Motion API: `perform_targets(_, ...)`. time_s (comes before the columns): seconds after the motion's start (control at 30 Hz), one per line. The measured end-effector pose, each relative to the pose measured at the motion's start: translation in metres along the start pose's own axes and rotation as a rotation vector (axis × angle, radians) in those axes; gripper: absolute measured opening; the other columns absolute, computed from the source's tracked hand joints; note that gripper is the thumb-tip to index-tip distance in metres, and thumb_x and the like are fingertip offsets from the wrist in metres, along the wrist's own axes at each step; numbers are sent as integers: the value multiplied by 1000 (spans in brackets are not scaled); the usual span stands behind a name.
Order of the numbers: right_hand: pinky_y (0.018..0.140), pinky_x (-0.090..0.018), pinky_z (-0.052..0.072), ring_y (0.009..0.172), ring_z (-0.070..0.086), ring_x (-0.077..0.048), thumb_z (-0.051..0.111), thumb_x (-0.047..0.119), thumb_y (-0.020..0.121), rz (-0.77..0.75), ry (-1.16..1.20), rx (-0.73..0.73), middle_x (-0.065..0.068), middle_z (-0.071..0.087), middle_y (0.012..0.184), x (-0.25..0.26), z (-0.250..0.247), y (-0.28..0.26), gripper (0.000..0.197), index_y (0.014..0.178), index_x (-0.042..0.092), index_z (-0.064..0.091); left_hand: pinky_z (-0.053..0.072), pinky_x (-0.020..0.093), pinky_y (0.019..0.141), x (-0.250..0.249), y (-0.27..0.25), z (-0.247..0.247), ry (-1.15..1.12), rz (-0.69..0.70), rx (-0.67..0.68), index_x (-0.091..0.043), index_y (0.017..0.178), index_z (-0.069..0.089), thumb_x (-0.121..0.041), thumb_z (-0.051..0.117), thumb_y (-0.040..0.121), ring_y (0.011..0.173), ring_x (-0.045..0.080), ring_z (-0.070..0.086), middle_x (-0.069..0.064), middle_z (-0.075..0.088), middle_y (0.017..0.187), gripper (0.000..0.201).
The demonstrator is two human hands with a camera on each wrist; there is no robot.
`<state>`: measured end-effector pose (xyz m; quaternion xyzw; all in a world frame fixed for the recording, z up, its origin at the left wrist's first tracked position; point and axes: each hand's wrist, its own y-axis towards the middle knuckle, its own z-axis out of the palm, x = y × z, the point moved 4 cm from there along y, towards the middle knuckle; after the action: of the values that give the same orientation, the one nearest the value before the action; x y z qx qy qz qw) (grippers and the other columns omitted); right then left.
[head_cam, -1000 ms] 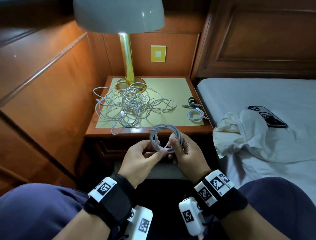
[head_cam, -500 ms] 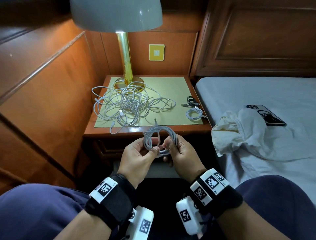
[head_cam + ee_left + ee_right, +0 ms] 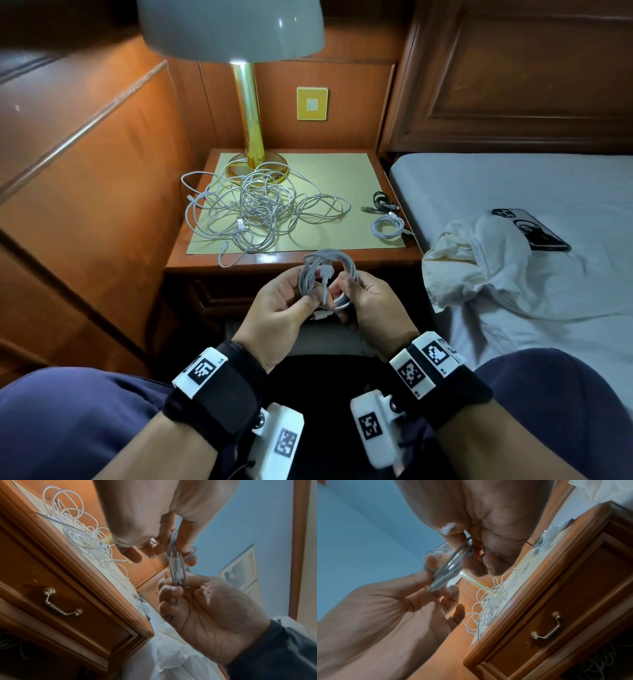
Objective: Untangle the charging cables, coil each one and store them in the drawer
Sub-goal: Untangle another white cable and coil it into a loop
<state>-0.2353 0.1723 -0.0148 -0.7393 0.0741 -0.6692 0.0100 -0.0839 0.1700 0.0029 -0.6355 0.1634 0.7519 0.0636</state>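
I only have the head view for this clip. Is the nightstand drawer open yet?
Observer: No. The left wrist view shows the drawer shut, with its brass handle hanging against the front.
Reviewer: Is there anything underneath it?
Observer: Yes. In the right wrist view, loose pale cables lie in the dark space below the drawer.
Reviewer: How is the left hand holding the coil?
Observer: From the right wrist view, the left hand pinches the coiled cable between its thumb and first fingers. Its palm is open and its other fingers are free.
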Motion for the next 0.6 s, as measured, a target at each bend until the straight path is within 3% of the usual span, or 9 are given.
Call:
perform_targets(0.1,51,-27,36,47,47,-12,54,26,100,-13,17,12,-9,57,63,-2,-2,2,26,82,13,66,52,22,78,-2,-1,3,-19,-10,39,-5,105,63,-2,54,89,73,11,61,1,64,71,18)
perform_targets(0.27,48,-21,38,48,45,-11,55,14,101,-40,-15,68,-11,57,65,8,-4,-2,21,82,10,62,53,22,74,-2,-3,5,26,-15,44,-9,109,64,-11,58,87,74,5,62,-8,69,81,22)
perform_targets(0.33,47,-19,38,47,45,-10,56,12,100,-41,-24,93,-3,55,59,13,-5,-3,22,80,10,62,50,28,73,-3,-3,5,58,7,37,-2,102,59,-12,59,87,72,11,56,-5,62,76,18)
perform_targets(0.4,48,-18,41,48,49,-9,59,11,99,-37,-23,116,1,58,59,16,-8,-2,21,79,9,63,44,35,73,-4,-4,4,87,32,41,4,96,51,-17,64,86,72,19,48,5,54,76,27)
perform_targets(0.47,49,-20,42,49,51,-10,62,14,97,-16,-27,140,-2,60,62,18,-11,-1,18,81,8,68,44,31,74,-6,-4,3,151,48,53,3,97,49,-21,70,83,73,18,49,5,53,78,35)
perform_targets(0.6,48,-23,40,50,50,-10,66,23,95,3,-50,137,-10,62,65,21,-17,2,20,85,7,73,48,24,75,-5,-4,2,285,10,40,-8,101,50,-6,73,82,75,8,53,-7,55,78,30)
